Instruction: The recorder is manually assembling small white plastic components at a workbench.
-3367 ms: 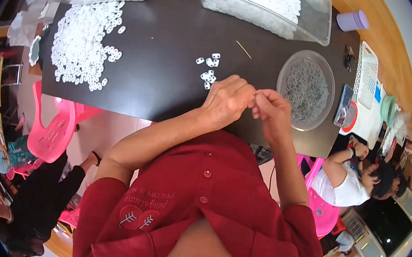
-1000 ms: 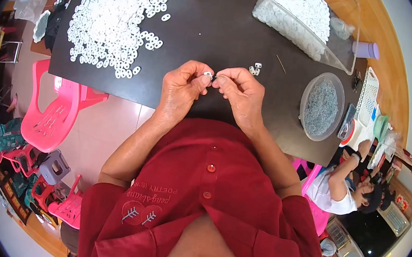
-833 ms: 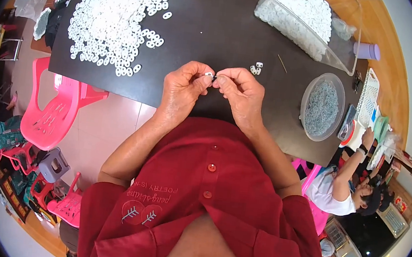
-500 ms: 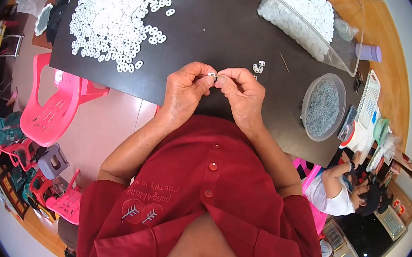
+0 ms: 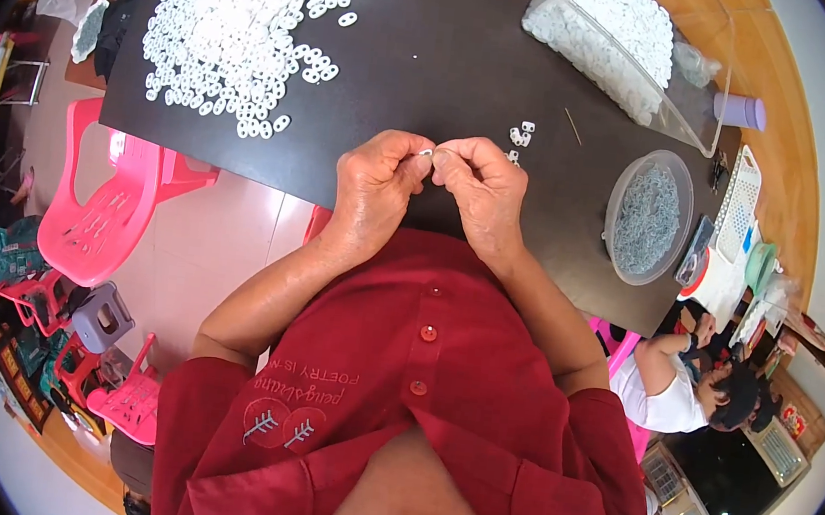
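Over the near edge of the dark table, my two hands meet fingertip to fingertip. My left hand pinches a small white plastic piece, mostly covered by the fingers. Against it, my right hand is closed in a pinch; whatever sits between its thumb and forefinger is too small to make out. Several small white pieces lie just beyond the right hand. To the far left spreads a heap of white oval two-hole pieces.
On the right stand a clear bowl of small grey metal parts and a clear bin full of white pieces. A thin rod lies between them. A pink chair is at left; a person in white sits at right.
The white piece has sunk slightly deeper between my fingertips, so less of it shows. Both hands stay together in nearly the same spot, and the view has shifted a little.
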`<state>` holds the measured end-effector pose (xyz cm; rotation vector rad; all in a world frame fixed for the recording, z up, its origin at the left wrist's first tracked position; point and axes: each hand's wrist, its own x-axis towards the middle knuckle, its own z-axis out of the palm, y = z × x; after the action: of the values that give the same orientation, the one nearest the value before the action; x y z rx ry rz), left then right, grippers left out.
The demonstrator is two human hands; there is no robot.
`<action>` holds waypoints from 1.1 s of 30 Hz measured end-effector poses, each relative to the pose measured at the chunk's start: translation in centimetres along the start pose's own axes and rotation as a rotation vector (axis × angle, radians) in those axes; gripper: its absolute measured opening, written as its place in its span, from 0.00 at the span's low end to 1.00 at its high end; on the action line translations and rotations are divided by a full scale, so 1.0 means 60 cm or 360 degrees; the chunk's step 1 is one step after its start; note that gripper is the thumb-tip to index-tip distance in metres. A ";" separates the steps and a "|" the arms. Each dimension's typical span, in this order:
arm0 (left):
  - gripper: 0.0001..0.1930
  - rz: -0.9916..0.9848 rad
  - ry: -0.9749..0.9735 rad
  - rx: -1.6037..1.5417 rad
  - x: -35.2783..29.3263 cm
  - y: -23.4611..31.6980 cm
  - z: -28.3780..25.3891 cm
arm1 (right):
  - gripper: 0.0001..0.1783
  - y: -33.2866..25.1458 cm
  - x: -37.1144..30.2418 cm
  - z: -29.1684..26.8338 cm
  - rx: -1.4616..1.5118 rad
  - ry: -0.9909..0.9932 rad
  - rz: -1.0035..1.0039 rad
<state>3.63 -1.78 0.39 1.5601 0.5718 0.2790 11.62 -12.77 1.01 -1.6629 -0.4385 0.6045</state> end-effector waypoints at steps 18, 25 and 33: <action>0.07 -0.0305 -0.0068 -0.0226 0.003 -0.002 -0.007 | 0.07 0.003 0.006 -0.010 0.0042 -0.0162 0.0124; 0.08 -0.0337 -0.0060 -0.0259 0.005 -0.004 -0.009 | 0.08 -0.007 0.005 -0.010 0.0068 -0.0136 0.0259; 0.05 -0.0340 0.0035 -0.0384 0.005 -0.007 -0.008 | 0.05 -0.007 0.011 -0.003 0.0029 -0.0144 0.0243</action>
<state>3.58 -1.23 -0.02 1.2536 0.6897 0.1949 12.25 -12.44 1.36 -1.6664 -0.3721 0.7964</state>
